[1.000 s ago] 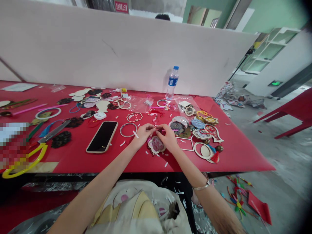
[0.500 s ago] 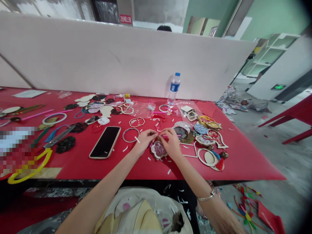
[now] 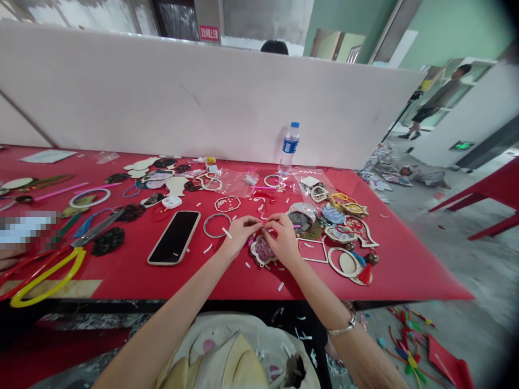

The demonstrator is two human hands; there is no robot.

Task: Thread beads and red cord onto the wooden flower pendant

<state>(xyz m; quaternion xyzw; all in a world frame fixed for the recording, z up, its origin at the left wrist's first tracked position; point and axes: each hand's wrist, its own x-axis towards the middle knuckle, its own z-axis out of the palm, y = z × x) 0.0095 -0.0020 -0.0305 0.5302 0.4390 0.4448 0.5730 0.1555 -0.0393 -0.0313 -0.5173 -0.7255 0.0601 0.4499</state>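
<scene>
My left hand [image 3: 244,233] and my right hand [image 3: 283,237] meet over the red table, fingertips pinched close together. Whatever they hold between them is too small to make out. Just below the fingers is a scalloped, flower-shaped pendant [image 3: 262,252] with a pale rim and a purplish middle, partly covered by my right hand. A short piece of a pink stick [image 3: 298,227] shows beside my right hand; I cannot tell whether that hand holds it. White paper slips lie around, and a silvery ring [image 3: 217,225] is left of my left hand.
A phone [image 3: 174,237] and scissors with yellow and red handles [image 3: 48,289] lie to the left. Wooden frames, tassels and decorated pieces [image 3: 343,232] crowd the right. A water bottle [image 3: 288,148] stands by the white partition [image 3: 182,102]. A person [image 3: 440,100] is at far right.
My fingers have shifted slightly, and less of the pink stick shows by my right hand. A person has come into view at the far right. The scissors at left have moved slightly.
</scene>
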